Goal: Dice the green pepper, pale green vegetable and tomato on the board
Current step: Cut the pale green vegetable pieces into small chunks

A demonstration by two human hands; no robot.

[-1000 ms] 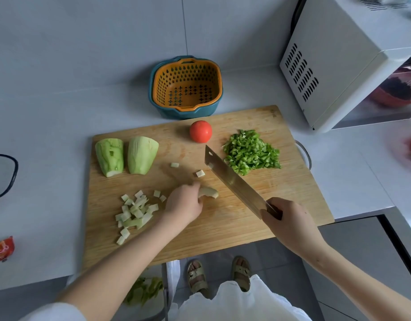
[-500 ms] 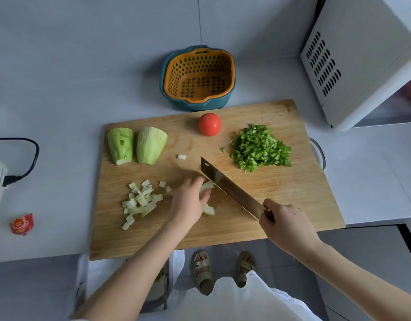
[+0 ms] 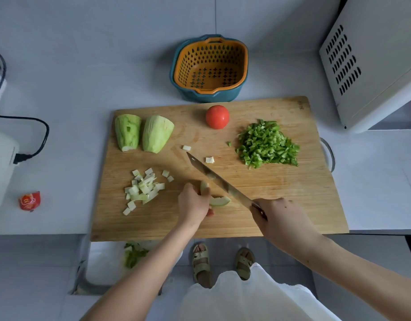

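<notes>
A wooden cutting board point(image 3: 281, 205) lies on the white counter. Two pale green vegetable pieces point(image 3: 144, 133) stand at its back left, a whole tomato point(image 3: 217, 117) at the back middle, and a heap of diced green pepper point(image 3: 267, 144) at the right. Pale diced cubes point(image 3: 144, 189) lie at the left front. My left hand point(image 3: 194, 203) pinches a thin slice of the pale vegetable point(image 3: 219, 201) on the board. My right hand point(image 3: 281, 218) grips the handle of a cleaver point(image 3: 218, 180), whose blade lies right beside that slice.
An orange strainer in a teal bowl point(image 3: 210, 68) stands behind the board. A white microwave point(image 3: 373, 61) is at the right, a white appliance with a black cord point(image 3: 33, 140) at the left, and a small red packet point(image 3: 30, 201) near it. A bin with green scraps point(image 3: 132, 256) sits below the counter edge.
The cleaver has come down and left against the slice under my left hand. The camera view has shifted, so the board sits more to the right in frame.
</notes>
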